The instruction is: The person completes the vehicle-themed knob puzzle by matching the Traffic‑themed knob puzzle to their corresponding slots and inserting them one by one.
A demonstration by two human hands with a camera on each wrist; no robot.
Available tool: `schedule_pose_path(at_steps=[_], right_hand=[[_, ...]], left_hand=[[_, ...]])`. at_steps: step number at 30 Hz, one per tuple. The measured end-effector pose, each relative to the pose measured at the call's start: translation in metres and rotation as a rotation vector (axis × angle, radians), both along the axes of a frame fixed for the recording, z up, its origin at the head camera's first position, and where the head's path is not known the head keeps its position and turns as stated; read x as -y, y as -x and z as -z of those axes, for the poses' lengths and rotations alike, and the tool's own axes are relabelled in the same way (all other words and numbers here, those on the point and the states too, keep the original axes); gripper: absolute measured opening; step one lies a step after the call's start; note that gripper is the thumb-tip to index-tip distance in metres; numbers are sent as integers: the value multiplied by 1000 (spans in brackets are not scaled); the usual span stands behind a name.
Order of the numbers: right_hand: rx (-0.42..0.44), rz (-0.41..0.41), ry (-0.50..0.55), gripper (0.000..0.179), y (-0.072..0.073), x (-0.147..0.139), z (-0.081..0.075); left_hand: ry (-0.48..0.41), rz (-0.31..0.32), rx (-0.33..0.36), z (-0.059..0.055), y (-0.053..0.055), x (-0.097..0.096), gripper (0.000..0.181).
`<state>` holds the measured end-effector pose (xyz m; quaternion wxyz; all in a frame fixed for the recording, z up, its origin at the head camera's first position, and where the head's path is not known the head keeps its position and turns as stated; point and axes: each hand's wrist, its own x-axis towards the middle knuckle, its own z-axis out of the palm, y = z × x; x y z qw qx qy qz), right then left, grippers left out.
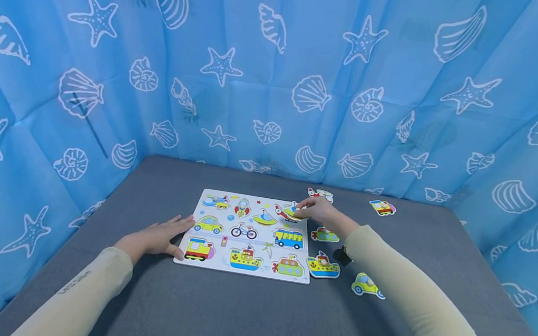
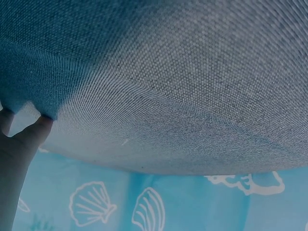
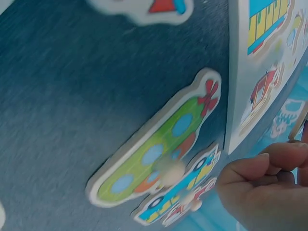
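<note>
The flying-saucer piece [image 1: 291, 210] is held over the puzzle board's [image 1: 253, 246] 2 o'clock corner, overlapping the printed red helicopter, with the board's own saucer picture next to it toward 8 o'clock. The right hand [image 1: 319, 210] pinches it at its right edge, fingertips closed on it, probably to keep most of its face clear for lining up; whether that grip has a knob, the fingers hide.

At the board's 9 o'clock edge lies the left hand [image 1: 161, 237], fingers straight and spread, its grip closed on nothing. Fingertips and thumb touch the border, likely so the board cannot slide.

Loose pieces lie on the 2-to-4 o'clock side, seemingly within easy reach of the right hand: the helicopter piece [image 1: 320, 195] at 2, the submarine piece [image 1: 325, 234] at 3, the boat piece [image 1: 323, 265] between 3 and 4. Farther out are the train piece [image 1: 382, 207] and the car piece [image 1: 368, 285]. The right wrist view adds a bus piece [image 3: 180, 185] beside the submarine; knobs face up, handy for lifting.

A grey desk [image 1: 238, 318] carries everything, with a blue shell-patterned curtain [image 1: 266, 83] at 12 o'clock.
</note>
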<state>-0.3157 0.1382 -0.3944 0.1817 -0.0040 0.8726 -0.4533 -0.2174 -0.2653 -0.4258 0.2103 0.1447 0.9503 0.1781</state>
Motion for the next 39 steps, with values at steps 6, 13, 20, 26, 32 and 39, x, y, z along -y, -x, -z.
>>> schedule_pose_path(at_steps=[6, 13, 20, 26, 32, 39], right_hand=[[23, 6, 4, 21, -2, 15, 3], [52, -5, 19, 15, -2, 36, 7], [60, -13, 23, 13, -3, 55, 12], [32, -31, -2, 12, -2, 68, 16], [34, -11, -57, 11, 7, 79, 27], [70, 38, -128, 10, 21, 86, 35]], left_hand=[[3, -7, 4, 1, 0, 1, 106], [3, -11, 6, 2, 1, 1, 107], [8, -3, 7, 3, 3, 2, 106], [-6, 4, 7, 2, 4, 2, 107], [-3, -4, 21, 1, 3, 1, 108], [-4, 6, 14, 0, 3, 2, 107]])
